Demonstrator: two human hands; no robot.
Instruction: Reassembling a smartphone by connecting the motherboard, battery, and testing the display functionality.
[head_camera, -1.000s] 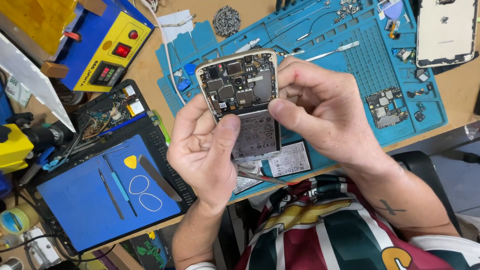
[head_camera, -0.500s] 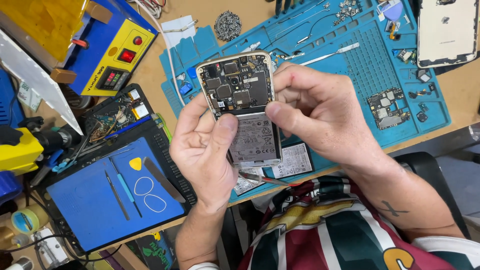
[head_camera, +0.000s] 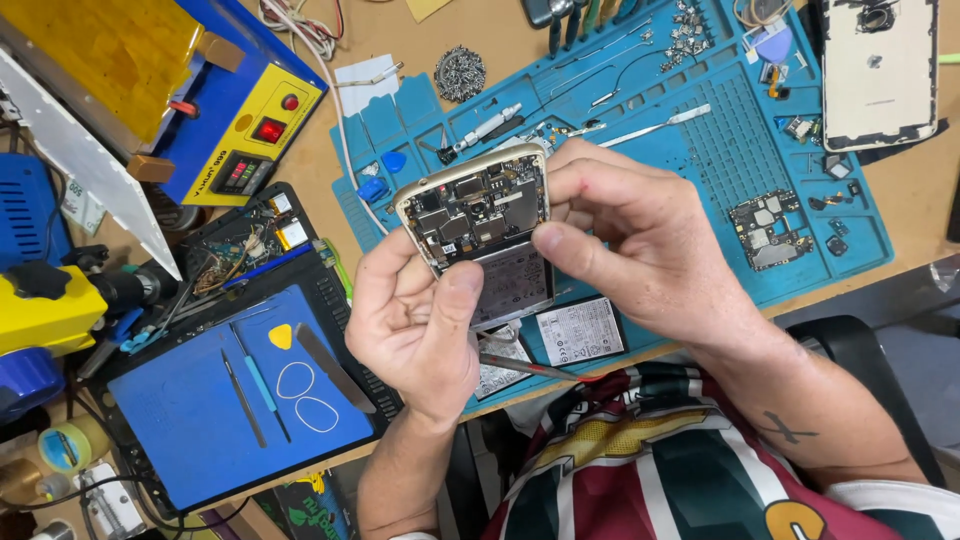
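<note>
You hold an opened phone in both hands above the blue silicone work mat, back cover off, so its pale metal frame works as a shallow tray: dark shielded circuit boards fill the upper half, a flat grey battery the lower half. Your left hand has its grip clamped on the phone's lower left edge, thumb pressed flat on the battery. Your right hand has its grip closed on the right edge, thumb and forefinger pinching the frame near where board meets battery. The mat is ribbed and moulded into small compartments; those along its far edge hold loose screws and small parts, too small to tell apart. A bare circuit board lies on the mat's flat right portion, well apart from the phone, with a thin metal spudger further back. A white phone back cover, glossy with a round camera hole, rests at the counter's right corner. At left, a dark tray with a matte blue pad carries a yellow triangular pick, two thin pry tools and two white wire loops. A yellow-and-blue box-shaped machine stands at far left on the wooden counter.
</note>
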